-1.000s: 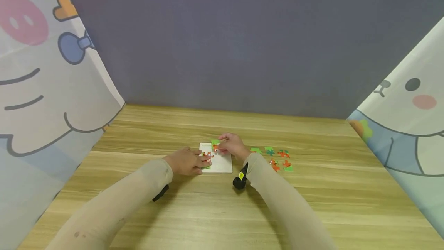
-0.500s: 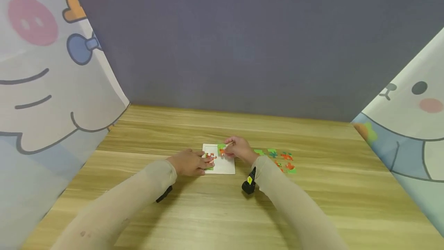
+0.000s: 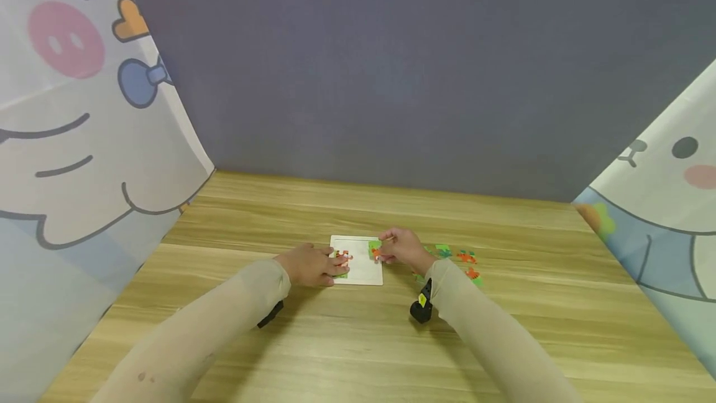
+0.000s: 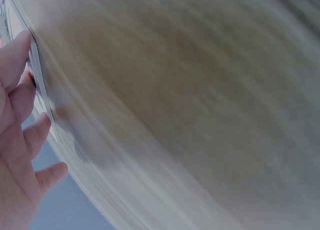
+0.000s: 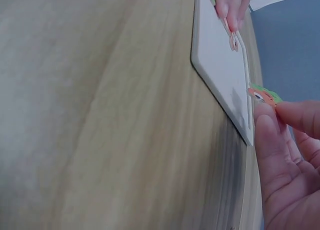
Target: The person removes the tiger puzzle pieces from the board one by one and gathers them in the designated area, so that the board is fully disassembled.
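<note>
Green-and-orange, the puzzle piece is now sitting at or just over the far right corner of the white board, having moved from mid-edge; we are probably testing its fit there. Our right hand is pinching it between thumb and fingers, while our left hand, fingers straight, is resting on other pieces. Loose pieces are lying rightward on the worktop.

The table looks wood-grained, the puzzle board smooth
</note>
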Demonstrator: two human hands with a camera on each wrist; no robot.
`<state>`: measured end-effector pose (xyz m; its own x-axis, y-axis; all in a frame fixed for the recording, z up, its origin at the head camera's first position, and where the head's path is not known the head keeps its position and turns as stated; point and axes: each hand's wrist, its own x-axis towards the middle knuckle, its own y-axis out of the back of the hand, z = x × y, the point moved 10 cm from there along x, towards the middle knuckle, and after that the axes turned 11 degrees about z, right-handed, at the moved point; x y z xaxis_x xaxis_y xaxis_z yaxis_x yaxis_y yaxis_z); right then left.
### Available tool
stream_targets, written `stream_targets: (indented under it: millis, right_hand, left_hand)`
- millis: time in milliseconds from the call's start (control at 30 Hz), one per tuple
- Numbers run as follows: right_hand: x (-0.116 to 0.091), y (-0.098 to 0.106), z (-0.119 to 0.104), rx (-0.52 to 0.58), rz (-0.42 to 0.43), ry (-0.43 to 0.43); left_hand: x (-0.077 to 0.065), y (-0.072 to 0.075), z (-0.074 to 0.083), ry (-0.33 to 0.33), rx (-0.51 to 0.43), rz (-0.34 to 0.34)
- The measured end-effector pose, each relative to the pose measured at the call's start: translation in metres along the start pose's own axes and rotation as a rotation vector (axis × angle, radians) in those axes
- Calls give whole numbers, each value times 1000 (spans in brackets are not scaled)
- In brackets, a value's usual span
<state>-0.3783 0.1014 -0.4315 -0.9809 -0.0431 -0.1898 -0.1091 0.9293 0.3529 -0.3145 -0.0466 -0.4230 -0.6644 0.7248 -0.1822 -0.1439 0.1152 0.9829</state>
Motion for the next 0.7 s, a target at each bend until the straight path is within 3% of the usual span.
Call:
stream_targets:
  millis: [700]
  right_hand:
    - [-19,26,9,-46,-42,6]
  left_hand:
    - [1,-1,1,-21,-24,9]
